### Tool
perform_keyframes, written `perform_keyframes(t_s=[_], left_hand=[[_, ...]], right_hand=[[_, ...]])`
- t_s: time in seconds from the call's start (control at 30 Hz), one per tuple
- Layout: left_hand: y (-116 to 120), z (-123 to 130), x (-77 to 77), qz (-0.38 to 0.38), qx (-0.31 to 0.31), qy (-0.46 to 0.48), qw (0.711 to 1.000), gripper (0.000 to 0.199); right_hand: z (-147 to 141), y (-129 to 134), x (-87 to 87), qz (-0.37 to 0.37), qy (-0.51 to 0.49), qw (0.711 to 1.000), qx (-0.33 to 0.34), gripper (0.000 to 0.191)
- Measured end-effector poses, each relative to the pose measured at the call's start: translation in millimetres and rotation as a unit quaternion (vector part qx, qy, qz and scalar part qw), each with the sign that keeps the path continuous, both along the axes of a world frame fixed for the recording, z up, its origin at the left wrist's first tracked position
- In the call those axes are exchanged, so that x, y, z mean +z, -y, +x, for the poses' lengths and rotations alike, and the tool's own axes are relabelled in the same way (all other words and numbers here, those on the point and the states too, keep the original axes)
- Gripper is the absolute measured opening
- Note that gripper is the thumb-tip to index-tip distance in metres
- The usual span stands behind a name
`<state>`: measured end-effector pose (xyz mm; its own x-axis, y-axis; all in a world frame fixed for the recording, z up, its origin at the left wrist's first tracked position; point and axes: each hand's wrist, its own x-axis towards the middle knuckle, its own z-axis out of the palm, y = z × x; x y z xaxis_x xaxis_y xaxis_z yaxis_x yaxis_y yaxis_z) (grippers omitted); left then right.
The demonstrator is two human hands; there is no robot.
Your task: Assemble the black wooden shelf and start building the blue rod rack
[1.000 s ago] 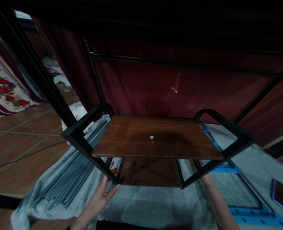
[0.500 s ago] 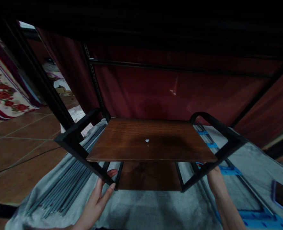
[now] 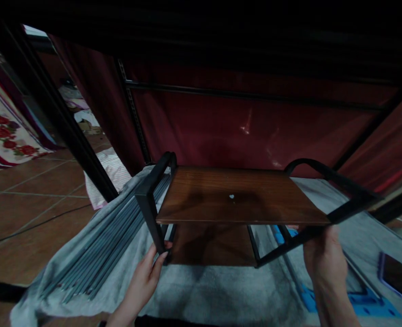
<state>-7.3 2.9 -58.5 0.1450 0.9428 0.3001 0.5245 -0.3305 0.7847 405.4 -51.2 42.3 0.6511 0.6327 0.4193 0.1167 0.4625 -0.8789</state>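
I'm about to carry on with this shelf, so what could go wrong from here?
The left hand holds the left side frame low, while the right hand grips the right side frame higher up, so the shelf may twist.
The right side frame leans outward and might strain its joint with the upper board.
Lowered rightward, it could catch the blue pieces.

A grey cloth (image 3: 214,290) carries many thin rods (image 3: 101,247) on the left. On the right, there lie blue parts (image 3: 378,306) and a phone (image 3: 399,278).
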Motion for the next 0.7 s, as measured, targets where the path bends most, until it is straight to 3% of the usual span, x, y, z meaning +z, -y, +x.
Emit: perform_keyframes(t_s=[0.27, 0.4, 0.53, 0.7], left_hand=[[-6, -6, 15.0, -0.001, 0.001, -0.002, 1.000, 0.028], [-5, -2, 19.1, -0.001, 0.003, -0.009, 1.000, 0.032], [-1, 2, 13.3, 0.008, -0.009, -0.026, 1.000, 0.028], [-2, 4, 10.4, 0.015, -0.021, -0.036, 0.999, 0.023]], right_hand=[[-26, -16, 19.0, 0.056, 0.033, 0.996, 0.066, 0.038], [-27, -16, 15.4, 0.063, 0.023, 0.997, 0.048, 0.039], [-19, -10, 7.0, 0.068, 0.005, 0.998, 0.001, 0.040], [-18, -10, 8.9, 0.066, -0.011, 0.998, -0.014, 0.038]])
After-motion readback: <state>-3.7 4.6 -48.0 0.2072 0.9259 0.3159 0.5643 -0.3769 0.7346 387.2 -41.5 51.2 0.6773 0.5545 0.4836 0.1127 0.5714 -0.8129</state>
